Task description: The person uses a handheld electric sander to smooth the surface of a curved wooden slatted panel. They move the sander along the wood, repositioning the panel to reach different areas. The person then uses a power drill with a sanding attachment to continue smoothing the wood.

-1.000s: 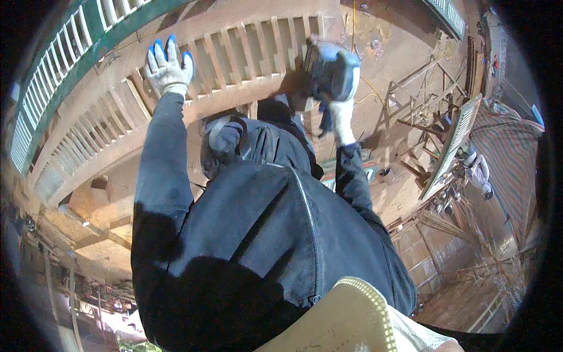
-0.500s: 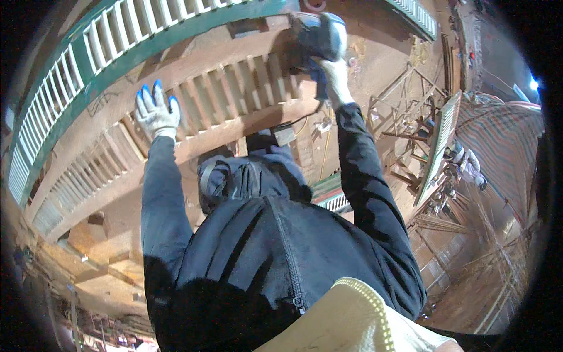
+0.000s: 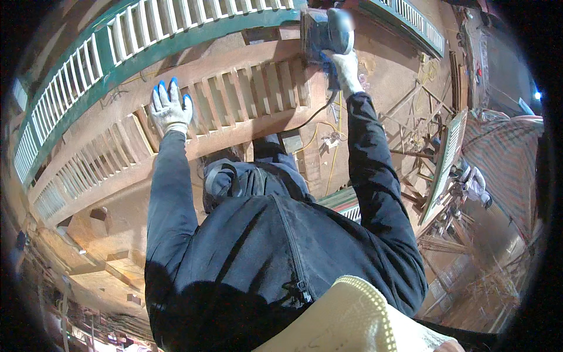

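A long louvred wooden shutter (image 3: 246,120), reddish-brown and bare, lies across in front of me. On its middle rail rests my left hand (image 3: 171,110), in a white glove with blue fingertips, fingers spread and nothing held. At the shutter's right end my right hand (image 3: 346,69), gloved too, is wrapped round a blue electric sander (image 3: 325,36). The sander sits over the far right corner of the shutter, its base partly hidden. A dark power cord (image 3: 319,110) trails from it back towards me across the near rail.
Just beyond lies a green-framed shutter with white slats (image 3: 108,53); another green shutter (image 3: 410,23) is at the far right. A pale louvred panel (image 3: 444,167) leans by wooden frames, with a crouching person (image 3: 474,182) behind. Yellow cable (image 3: 333,152) runs over the floor. A striped sheet (image 3: 507,158) hangs right.
The sander and my right hand have shifted slightly right in view. My left hand stays on the same rail, while the whole scene has moved a little as my head turned.
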The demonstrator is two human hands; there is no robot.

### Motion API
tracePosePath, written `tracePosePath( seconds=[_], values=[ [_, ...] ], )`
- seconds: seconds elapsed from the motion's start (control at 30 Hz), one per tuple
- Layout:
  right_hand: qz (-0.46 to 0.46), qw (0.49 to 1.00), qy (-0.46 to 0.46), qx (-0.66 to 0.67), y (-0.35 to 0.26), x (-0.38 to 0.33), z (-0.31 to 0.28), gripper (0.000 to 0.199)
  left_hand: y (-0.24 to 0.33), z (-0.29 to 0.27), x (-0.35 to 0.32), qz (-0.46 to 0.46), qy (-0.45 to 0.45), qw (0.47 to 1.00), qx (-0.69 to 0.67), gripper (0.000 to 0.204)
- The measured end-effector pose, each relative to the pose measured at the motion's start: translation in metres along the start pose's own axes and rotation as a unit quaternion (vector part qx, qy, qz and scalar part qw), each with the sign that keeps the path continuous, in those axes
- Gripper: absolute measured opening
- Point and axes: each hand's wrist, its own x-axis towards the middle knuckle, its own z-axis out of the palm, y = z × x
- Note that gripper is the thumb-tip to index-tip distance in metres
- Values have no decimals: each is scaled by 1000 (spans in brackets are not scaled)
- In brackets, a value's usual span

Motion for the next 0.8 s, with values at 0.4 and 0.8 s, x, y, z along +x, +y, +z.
tracePosePath(
  seconds=[0.4,0.8],
  values=[
    [27,999,21,22,22,23,-1,41,-1,5,0,2,23,999,-33,66],
    [14,1000,11,15,29,27,-4,34,4,-1,0,4,5,1000,-20,65]
  ],
)
